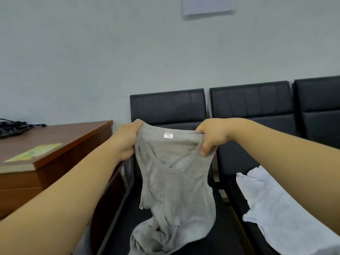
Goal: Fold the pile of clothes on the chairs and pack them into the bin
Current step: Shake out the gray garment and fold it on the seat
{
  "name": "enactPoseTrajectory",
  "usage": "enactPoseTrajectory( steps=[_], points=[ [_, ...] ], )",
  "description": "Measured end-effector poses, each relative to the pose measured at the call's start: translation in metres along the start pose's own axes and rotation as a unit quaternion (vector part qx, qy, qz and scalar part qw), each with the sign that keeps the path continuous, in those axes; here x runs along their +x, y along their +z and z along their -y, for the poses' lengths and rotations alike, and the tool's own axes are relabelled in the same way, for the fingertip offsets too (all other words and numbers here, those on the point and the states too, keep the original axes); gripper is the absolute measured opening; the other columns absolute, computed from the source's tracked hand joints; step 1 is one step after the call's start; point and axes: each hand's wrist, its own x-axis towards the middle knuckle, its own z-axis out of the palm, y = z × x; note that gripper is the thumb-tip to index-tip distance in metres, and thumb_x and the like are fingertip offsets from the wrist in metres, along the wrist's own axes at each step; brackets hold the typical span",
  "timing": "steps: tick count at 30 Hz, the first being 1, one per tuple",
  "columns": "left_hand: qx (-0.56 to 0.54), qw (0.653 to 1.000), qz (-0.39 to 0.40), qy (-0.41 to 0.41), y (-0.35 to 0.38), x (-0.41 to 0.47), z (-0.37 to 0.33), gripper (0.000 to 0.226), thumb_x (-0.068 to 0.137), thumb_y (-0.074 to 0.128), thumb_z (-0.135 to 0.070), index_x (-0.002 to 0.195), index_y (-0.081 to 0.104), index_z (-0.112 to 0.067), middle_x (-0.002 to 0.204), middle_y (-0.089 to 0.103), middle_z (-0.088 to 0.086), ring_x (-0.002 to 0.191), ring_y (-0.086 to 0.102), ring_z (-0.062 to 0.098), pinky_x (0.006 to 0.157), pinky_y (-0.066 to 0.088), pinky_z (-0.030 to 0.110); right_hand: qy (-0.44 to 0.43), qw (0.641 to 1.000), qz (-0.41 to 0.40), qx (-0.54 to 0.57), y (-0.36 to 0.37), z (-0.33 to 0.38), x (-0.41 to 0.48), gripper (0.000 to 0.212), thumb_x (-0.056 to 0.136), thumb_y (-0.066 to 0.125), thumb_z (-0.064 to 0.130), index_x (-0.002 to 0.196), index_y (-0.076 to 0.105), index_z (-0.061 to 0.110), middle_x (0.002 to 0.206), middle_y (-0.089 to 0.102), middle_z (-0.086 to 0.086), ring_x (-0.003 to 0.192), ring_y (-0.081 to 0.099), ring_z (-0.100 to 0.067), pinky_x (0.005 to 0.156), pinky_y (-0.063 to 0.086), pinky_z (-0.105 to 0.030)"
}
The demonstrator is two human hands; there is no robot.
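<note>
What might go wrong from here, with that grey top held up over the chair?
The grey top lies bunched at its hem on the black chair, so folding may trap creases. The left hand and right hand hold only its shoulder edges; if one grip slips, it could sag sideways. The white garment on the next seat might get dragged.

Off to my left there's a reddish-brown wooden desk [77,137] against the pale grey wall [92,52]. A yellow-green printed sheet [35,152] lies flat on it, and further back there's a tangle of black cables [12,127], I think. A white paper sheet [208,6] is stuck high on the wall.
</note>
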Motion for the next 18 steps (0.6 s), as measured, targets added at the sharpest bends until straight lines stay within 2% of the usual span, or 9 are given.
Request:
enactPoseTrajectory(
  steps=[3, 6, 8, 10, 12, 14, 16, 17, 18],
  points=[
    [-0.002, 1.0, 0.015, 0.01, -0.001, -0.005, -0.028, 0.026, 0.104, 0.057, -0.034, 0.1, 0.068, -0.01, 0.108, 0.07, 0.013, 0.099, 0.067, 0.029, 0.089, 0.058, 0.044, 0.003, 1.0, -0.017, 0.004, -0.025, 0.0, -0.006, 0.022, 0.077, 0.085, 0.038, 0.086, 0.073, 0.022, 0.089, 0.074, 0.003, 0.076, 0.067, -0.014, 0.072, 0.058, -0.034],
    [0.086, 0.994, 0.033, 0.051, -0.004, -0.008, -0.046, 0.027, 0.104, 0.055, -0.038, 0.097, 0.066, -0.014, 0.109, 0.067, 0.012, 0.096, 0.063, 0.029, 0.084, 0.054, 0.042, 0.0, 0.988, 0.013, 0.157, -0.039, 0.004, -0.017, 0.015, 0.088, 0.077, 0.03, 0.084, 0.07, 0.017, 0.077, 0.063, 0.001, 0.063, 0.049, -0.014, 0.058, 0.04, -0.027],
    [0.117, 0.989, 0.035, 0.082, -0.003, -0.01, -0.054, 0.022, 0.106, 0.052, -0.032, 0.104, 0.07, -0.019, 0.115, 0.068, 0.011, 0.099, 0.064, 0.027, 0.085, 0.056, 0.04, -0.003, 0.952, 0.036, 0.305, -0.038, 0.005, -0.02, 0.006, 0.095, 0.07, 0.023, 0.094, 0.072, 0.017, 0.089, 0.069, 0.004, 0.076, 0.061, -0.01, 0.071, 0.049, -0.026],
    [0.14, 0.983, 0.045, 0.112, -0.002, -0.015, -0.062, 0.023, 0.106, 0.051, -0.031, 0.103, 0.072, -0.02, 0.112, 0.068, 0.007, 0.096, 0.064, 0.023, 0.08, 0.055, 0.036, -0.012, 0.898, 0.036, 0.439, -0.034, 0.004, -0.019, 0.018, 0.101, 0.062, 0.018, 0.114, 0.073, 0.016, 0.112, 0.076, 0.001, 0.103, 0.071, -0.015, 0.092, 0.055, -0.037],
    [0.157, 0.974, 0.098, 0.128, -0.004, -0.022, -0.067, 0.032, 0.097, 0.061, -0.046, 0.097, 0.071, -0.016, 0.104, 0.069, 0.004, 0.09, 0.065, 0.02, 0.079, 0.053, 0.035, -0.02, 0.85, 0.023, 0.526, -0.028, 0.005, -0.018, 0.027, 0.104, 0.054, 0.014, 0.127, 0.068, 0.012, 0.123, 0.074, -0.006, 0.113, 0.071, -0.022, 0.097, 0.057, -0.045],
    [0.278, 0.932, 0.176, 0.153, -0.01, -0.028, -0.069, 0.049, 0.076, 0.077, -0.056, 0.098, 0.07, -0.012, 0.095, 0.071, 0.0, 0.084, 0.068, 0.017, 0.077, 0.053, 0.034, -0.027, 0.821, 0.006, 0.57, -0.023, 0.008, -0.016, 0.027, 0.105, 0.049, 0.01, 0.128, 0.064, 0.006, 0.123, 0.073, -0.012, 0.11, 0.072, -0.026, 0.093, 0.059, -0.045],
    [0.449, 0.85, 0.228, 0.153, -0.012, -0.033, -0.063, 0.037, 0.07, 0.089, -0.043, 0.091, 0.071, -0.018, 0.082, 0.071, -0.002, 0.075, 0.068, 0.015, 0.069, 0.053, 0.032, -0.035, 0.81, 0.0, 0.586, -0.021, 0.012, -0.018, 0.022, 0.103, 0.049, 0.007, 0.119, 0.064, 0.007, 0.113, 0.073, -0.014, 0.1, 0.073, -0.026, 0.087, 0.06, -0.043],
    [0.493, 0.826, 0.236, 0.14, -0.013, -0.031, -0.06, 0.032, 0.071, 0.091, -0.036, 0.087, 0.071, -0.018, 0.077, 0.07, -0.001, 0.073, 0.066, 0.017, 0.067, 0.052, 0.034, -0.04, 0.811, 0.009, 0.583, -0.022, 0.014, -0.019, 0.018, 0.101, 0.051, 0.005, 0.113, 0.064, 0.009, 0.109, 0.072, -0.014, 0.095, 0.073, -0.026, 0.084, 0.059, -0.041],
    [0.496, 0.828, 0.229, 0.128, -0.014, -0.029, -0.058, 0.03, 0.072, 0.091, -0.034, 0.084, 0.071, -0.015, 0.076, 0.069, 0.002, 0.073, 0.065, 0.019, 0.068, 0.051, 0.035, -0.048, 0.82, 0.031, 0.57, -0.023, 0.015, -0.022, 0.016, 0.098, 0.054, 0.003, 0.109, 0.064, 0.01, 0.107, 0.071, -0.013, 0.094, 0.073, -0.025, 0.081, 0.058, -0.04]
  ],
)
